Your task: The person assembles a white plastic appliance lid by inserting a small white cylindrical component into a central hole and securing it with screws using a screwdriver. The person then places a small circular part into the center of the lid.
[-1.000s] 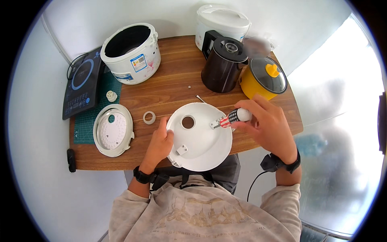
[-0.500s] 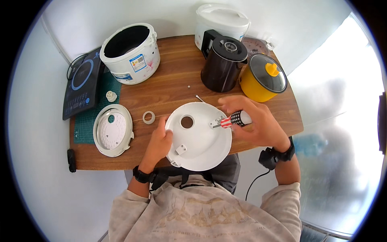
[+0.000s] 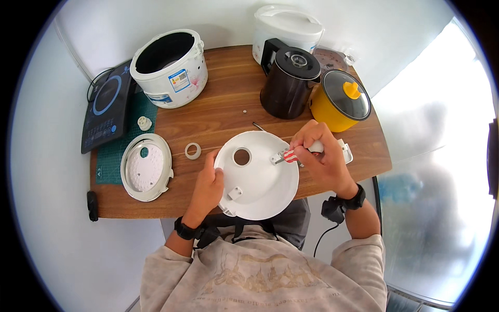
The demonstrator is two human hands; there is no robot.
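A round white plastic lid shell (image 3: pixel 260 195) lies tilted in front of me, its hollow side up, with a round hole left of its middle. My left hand (image 3: pixel 209 183) grips its left rim, the thumb over the edge. My right hand (image 3: pixel 323 158) is closed around a screwdriver (image 3: pixel 290 155) with a red-and-white striped collar; its handle is mostly hidden by the fingers. The screwdriver's tip meets a small bracket (image 3: pixel 276 159) inside the shell near the right rim. Whether it sits in a screw I cannot tell.
On the left are a white inner lid (image 3: pixel 167 179), a white ring (image 3: pixel 192 151), a small white cap (image 3: pixel 144 123), a green mat (image 3: pixel 108 169) and an induction cooker (image 3: pixel 106 112). Behind stand a cooker body (image 3: pixel 166 86), dark kettle (image 3: pixel 283 96), yellow pot (image 3: pixel 327 114) and white cooker (image 3: pixel 288 26).
My right hand has closed more tightly around the screwdriver handle and turned, its fingers drawn in. A white part on the table beyond that hand now shows. The left hand stays on the shell.
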